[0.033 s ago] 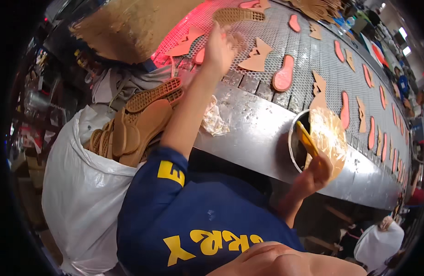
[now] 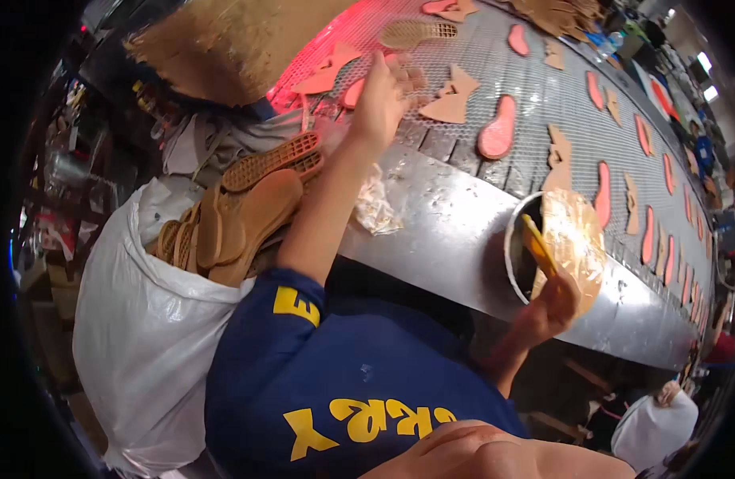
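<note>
My left hand (image 2: pixel 386 97) reaches over the mesh conveyor (image 2: pixel 431 76), fingers spread, with nothing held in it. Just beyond its fingertips lies a tan shoe sole (image 2: pixel 418 34) with a grid-patterned face up. Pink insoles (image 2: pixel 497 129) and notched tan shoe-upper pieces (image 2: pixel 453 97) lie near the hand. My right hand (image 2: pixel 553 307) is closed around a yellow-handled brush (image 2: pixel 541 246), which slants into a round pot (image 2: pixel 509 254). The brush's far end is hard to make out against the pot's dark inside. A shiny tan cover (image 2: pixel 573 239) hides the pot's right part.
A white sack (image 2: pixel 144 343) full of tan soles (image 2: pixel 264 209) stands at my left. Crumpled wrapping (image 2: pixel 375 206) lies on the metal ledge (image 2: pixel 439 231). Brown board (image 2: pixel 224 52) blocks the far left. More insoles and uppers run along the conveyor to the right.
My left hand has drawn slightly back from the tan sole, towards me. The right hand still grips the brush in the pot. The whole view has shifted a little.
</note>
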Available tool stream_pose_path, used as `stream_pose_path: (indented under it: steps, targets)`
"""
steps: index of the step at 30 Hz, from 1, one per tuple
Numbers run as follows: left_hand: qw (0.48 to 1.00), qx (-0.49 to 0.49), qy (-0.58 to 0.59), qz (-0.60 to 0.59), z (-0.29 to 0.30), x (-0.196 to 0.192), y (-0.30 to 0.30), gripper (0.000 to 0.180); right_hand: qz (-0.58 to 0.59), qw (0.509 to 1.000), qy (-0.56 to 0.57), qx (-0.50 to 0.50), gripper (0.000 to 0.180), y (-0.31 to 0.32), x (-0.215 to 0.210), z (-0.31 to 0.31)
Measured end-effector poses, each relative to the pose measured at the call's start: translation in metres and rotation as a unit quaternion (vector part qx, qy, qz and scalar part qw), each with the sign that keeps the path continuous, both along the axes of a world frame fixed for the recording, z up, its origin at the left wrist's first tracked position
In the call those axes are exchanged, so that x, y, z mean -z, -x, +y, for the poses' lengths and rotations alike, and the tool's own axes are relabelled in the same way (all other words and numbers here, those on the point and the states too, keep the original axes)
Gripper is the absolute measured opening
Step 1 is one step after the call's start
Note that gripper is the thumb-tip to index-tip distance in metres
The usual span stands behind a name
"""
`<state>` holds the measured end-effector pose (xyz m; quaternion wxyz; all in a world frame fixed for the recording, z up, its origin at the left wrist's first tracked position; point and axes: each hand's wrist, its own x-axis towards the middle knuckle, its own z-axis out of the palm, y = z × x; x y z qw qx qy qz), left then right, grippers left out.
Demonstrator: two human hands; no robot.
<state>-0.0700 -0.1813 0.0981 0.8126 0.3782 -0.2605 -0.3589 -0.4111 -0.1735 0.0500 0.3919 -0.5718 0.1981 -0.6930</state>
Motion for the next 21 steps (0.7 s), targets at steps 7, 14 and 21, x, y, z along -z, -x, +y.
stream_pose_path:
  steps: [7, 14, 21]
  targets:
    - [0.499, -0.175, -0.551, -0.646, 0.209, 0.028, 0.033, 0.083, 0.165, 0.974, 0.02, 0.156, 0.019, 0.032, 0.022, -0.014]
    - [0.536, -0.209, -0.64, -0.509, 0.244, 0.034, 0.015, 0.104, 0.293, 0.94, -0.041, 0.172, 0.019, 0.04, 0.032, -0.033]
    - [0.509, -0.224, -0.65, -0.518, 0.238, 0.017, 0.003, 0.085, 0.392, 0.9, 0.036, 0.189, 0.017, 0.012, 0.003, -0.02]
